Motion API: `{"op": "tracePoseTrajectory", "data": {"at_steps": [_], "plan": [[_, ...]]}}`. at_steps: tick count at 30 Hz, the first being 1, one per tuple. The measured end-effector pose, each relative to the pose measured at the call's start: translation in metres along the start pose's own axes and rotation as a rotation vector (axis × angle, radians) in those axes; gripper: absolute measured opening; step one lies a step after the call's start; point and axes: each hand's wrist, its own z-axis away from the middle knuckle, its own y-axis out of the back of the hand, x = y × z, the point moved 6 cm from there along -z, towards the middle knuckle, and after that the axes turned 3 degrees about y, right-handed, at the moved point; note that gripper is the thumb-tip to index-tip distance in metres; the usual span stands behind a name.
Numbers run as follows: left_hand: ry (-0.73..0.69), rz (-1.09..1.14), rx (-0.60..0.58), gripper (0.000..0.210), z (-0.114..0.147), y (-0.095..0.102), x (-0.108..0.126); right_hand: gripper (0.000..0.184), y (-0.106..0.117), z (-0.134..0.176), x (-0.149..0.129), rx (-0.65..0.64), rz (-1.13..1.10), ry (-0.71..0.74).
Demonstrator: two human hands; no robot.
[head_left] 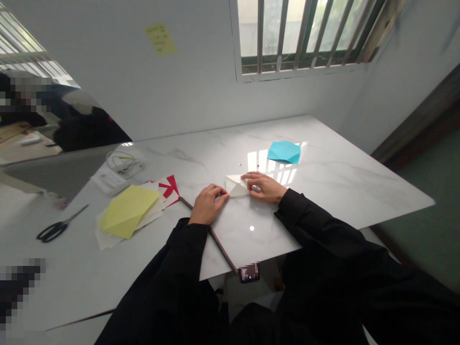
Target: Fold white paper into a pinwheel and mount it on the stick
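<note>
a: what's the biggest thing there?
b: the marbled white tabletop (345, 182), with a barred window (271, 28) above its far side.
a: and after those?
b: a slim dark stick (223, 250), slanting down to the near edge. then a yellow sheet (129, 211) on some paler papers (105, 242), off to the left.
a: anything beside that?
b: black-handled scissors (57, 230), further left, lying apart from the pile.
a: how about the hands?
b: the right hand (265, 187) lies over the right end of the cream paper (234, 184), fingers bent. the left hand (208, 203) has its fingertips at the near left corner. i can't tell if either one is pinching.
a: so where's that paper exactly?
b: flat on the tabletop between the two hands, crease lines showing. the blue paper (284, 152), a bit bigger, sits beyond the right hand.
</note>
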Motion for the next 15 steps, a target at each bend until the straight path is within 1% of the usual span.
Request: {"op": "tracePoseTrajectory", "data": {"at_steps": [3, 8, 15], "plan": [[-0.007, -0.004, 0.0, 0.015, 0.0007, -0.0007, -0.0003, 0.015, -0.0003, -0.0015, -0.0022, 0.014, -0.024, 0.019], [-0.035, -0.006, -0.028, 0.016, 0.0014, -0.0017, 0.0001, 0.016, 0.0006, -0.0015, -0.0051, 0.034, -0.005, 0.006], [-0.072, -0.033, -0.029, 0.016, 0.0023, -0.0043, 0.0038, 0.014, 0.0006, 0.0009, -0.0008, 0.043, -0.01, -0.097]]}}
